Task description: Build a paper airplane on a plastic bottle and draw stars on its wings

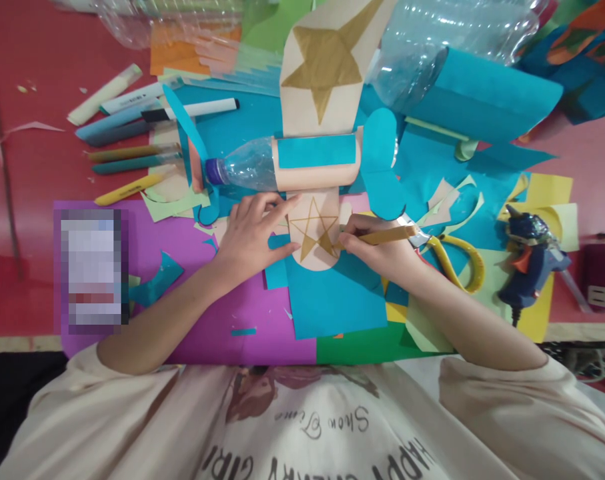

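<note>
My right hand point(367, 243) grips a gold-brown marker point(389, 235), its tip down at the right edge of a pale, round-ended paper piece point(325, 261). On that paper is a star outline whose lower points are filled in gold. Thumb and index finger spread apart, my left hand point(252, 233) rests flat over the paper's left edge. Just beyond lies a clear plastic bottle point(249, 163) with a purple cap, wrapped in pale paper and a blue strip. Farther back, another pale paper piece point(295, 113) bears a large gold star point(325, 63).
Yellow-handled scissors point(465, 263) and a glue gun point(525, 267) lie to the right. Several markers point(127, 157) are at the left, above a blurred phone-like rectangle point(92, 267). Larger clear bottles point(457, 27) stand along the back. Blue and purple sheets point(217, 333) cover the red table point(22, 167).
</note>
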